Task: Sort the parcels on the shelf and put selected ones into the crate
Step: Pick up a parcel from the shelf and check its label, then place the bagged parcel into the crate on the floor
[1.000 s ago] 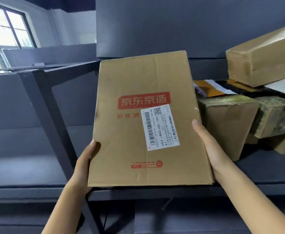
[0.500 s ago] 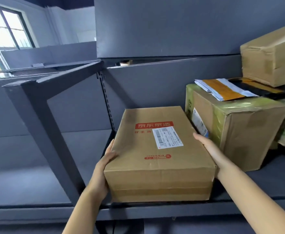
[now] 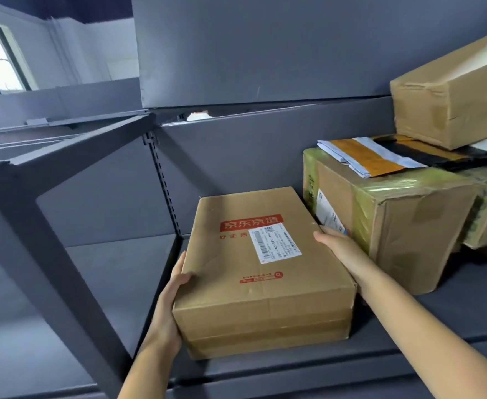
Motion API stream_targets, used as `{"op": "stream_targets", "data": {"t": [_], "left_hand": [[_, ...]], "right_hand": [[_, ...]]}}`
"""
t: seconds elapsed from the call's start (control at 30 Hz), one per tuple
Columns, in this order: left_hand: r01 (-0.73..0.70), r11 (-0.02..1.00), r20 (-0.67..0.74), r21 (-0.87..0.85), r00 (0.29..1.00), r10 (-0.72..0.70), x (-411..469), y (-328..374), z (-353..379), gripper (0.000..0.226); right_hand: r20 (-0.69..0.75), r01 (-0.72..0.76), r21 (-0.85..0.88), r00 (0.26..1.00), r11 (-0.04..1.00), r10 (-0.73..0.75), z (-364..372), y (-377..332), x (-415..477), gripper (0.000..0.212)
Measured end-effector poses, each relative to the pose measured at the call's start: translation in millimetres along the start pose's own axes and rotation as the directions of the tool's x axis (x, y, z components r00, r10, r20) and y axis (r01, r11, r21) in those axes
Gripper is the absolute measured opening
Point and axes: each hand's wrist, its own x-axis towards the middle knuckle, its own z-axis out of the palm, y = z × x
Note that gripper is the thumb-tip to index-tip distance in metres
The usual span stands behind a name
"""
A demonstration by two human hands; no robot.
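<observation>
The box (image 3: 265, 269) lies flat on the shelf (image 3: 409, 344), in the lower centre of the frame. Our left hand (image 3: 169, 303) grips its left edge, thumb on top. Our right hand (image 3: 339, 247) presses with straight fingers on its right side.

My only view came from the camera on my head; it faced forward and somewhat down into the shelf (image 3: 409, 349); it sat close, at arm's reach, with the printed box (image 3: 254, 272) low in the middle; my left hand (image 3: 170, 306) and right hand (image 3: 340, 246) showed on either side of it; the shelf post (image 3: 49, 254) slanted across the left.
</observation>
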Motion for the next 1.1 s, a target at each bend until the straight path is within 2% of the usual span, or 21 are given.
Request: {"op": "stream_targets", "data": {"t": [0.07,0.13,0.17,0.23,0.3,0.37,0.4,0.47,0.53,0.6,0.7,0.73,0.83,0.87,0.97,1.03,1.07,1.1], "left_hand": [[0.019,0.999,-0.002,0.032,1.0,-0.019,1,1,0,0.049],[-0.009,0.997,-0.102,0.082,0.995,0.017,6,8,-2,0.045],[-0.064,0.987,-0.152,0.148,0.985,0.087,9,14,-2,0.042],[-0.215,0.928,-0.167,0.304,0.947,0.273,12,31,4,0.032],[-0.332,0.839,-0.058,0.43,0.918,0.393,10,46,20,0.026],[-0.392,0.725,0.103,0.566,0.907,0.409,11,55,42,0.026],[-0.412,0.663,0.182,0.626,0.903,0.389,14,56,54,0.027],[-0.403,0.604,0.243,0.687,0.911,0.332,19,51,73,0.028],[-0.348,0.629,0.232,0.696,0.937,0.262,24,41,83,0.021],[-0.31,0.636,0.238,0.706,0.951,0.2,27,31,87,0.02],[-0.335,0.537,0.264,0.774,0.942,0.206,26,27,91,0.023],[-0.333,0.533,0.259,0.778,0.943,0.211,25,28,92,0.023],[-0.328,0.555,0.244,0.765,0.944,0.221,22,31,93,0.021],[-0.327,0.573,0.239,0.751,0.945,0.225,20,33,94,0.021],[-0.32,0.691,0.213,0.648,0.947,0.24,15,41,95,0.022],[-0.336,0.726,0.191,0.6,0.941,0.278,15,49,93,0.022],[-0.353,0.737,0.183,0.576,0.935,0.304,15,53,91,0.025],[-0.345,0.779,0.171,0.524,0.938,0.301,17,56,90,0.029]], "right_hand": [[0.0,-0.001,-0.129,1.0,0.992,0.001,3,-9,-13,0.03],[0.116,0.103,-0.332,0.991,0.938,-0.068,4,-19,-39,0.044],[0.168,0.191,-0.432,0.977,0.882,-0.13,6,-31,-55,0.053],[0.205,0.377,-0.487,0.926,0.788,-0.316,2,-69,-81,0.05],[0.054,0.47,-0.564,0.842,0.679,-0.537,-13,-104,-86,0.036],[-0.089,0.351,-0.769,0.769,0.534,-0.633,-39,-132,-64,0.042],[-0.107,0.23,-0.85,0.805,0.474,-0.583,-53,-141,-47,0.051],[-0.133,-0.02,-0.94,0.94,0.342,-0.313,-77,-146,-16,0.065],[-0.137,-0.105,-0.965,0.983,0.239,-0.119,-93,-139,7,0.073],[-0.144,-0.112,-0.974,0.977,0.199,-0.158,-102,-132,19,0.069],[-0.127,-0.13,-0.991,0.928,0.015,-0.349,-104,-123,29,0.043],[-0.126,-0.14,-0.99,0.909,-0.006,-0.397,-104,-119,33,0.036],[-0.088,-0.076,-0.996,0.873,0.046,-0.48,-98,-118,32,0.019],[-0.072,-0.014,-0.993,0.864,0.119,-0.499,-96,-120,29,0.016],[-0.086,0.237,-0.848,0.822,0.475,-0.563,-87,-132,11,0.024],[-0.124,0.41,-0.559,0.819,0.721,-0.561,-78,-138,-7,0.017],[-0.114,0.471,-0.341,0.838,0.813,-0.533,-71,-140,-17,0.012],[-0.075,0.495,-0.126,0.859,0.86,-0.506,-65,-141,-27,0.013]]}}
